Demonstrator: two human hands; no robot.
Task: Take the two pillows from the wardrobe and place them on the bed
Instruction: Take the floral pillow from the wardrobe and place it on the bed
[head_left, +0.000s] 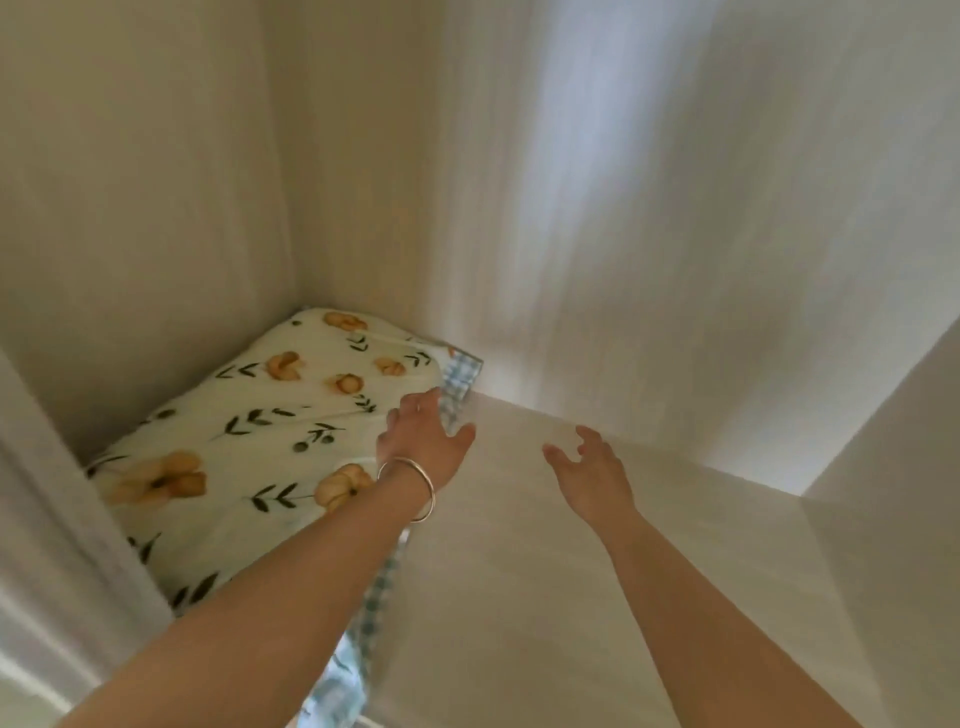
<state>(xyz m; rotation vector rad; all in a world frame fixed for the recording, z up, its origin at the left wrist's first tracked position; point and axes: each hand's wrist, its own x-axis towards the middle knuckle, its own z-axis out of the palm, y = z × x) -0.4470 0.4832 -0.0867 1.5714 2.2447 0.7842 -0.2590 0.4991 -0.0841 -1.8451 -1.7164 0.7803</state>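
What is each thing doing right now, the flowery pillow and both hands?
Floral pillow: lying flat on the wardrobe shelf, in the left corner, not lifted.
Blue checked edge: peeks out along the pillow's right side.
Left hand: open, resting at the pillow's far right edge, no grip yet.
Right hand: open, empty, over the bare shelf.
Bracelet: on the left wrist.

You see a pillow (249, 436) in soft matt cloth, printed with orange flowers and dark leaves, its edge trimmed in blue-checked fabric. The shelf (545, 571) and wardrobe walls (130, 208) around it look like smooth, pale, matt board with faint grain. Your left wrist carries a thin, shiny metal bangle (415, 480).
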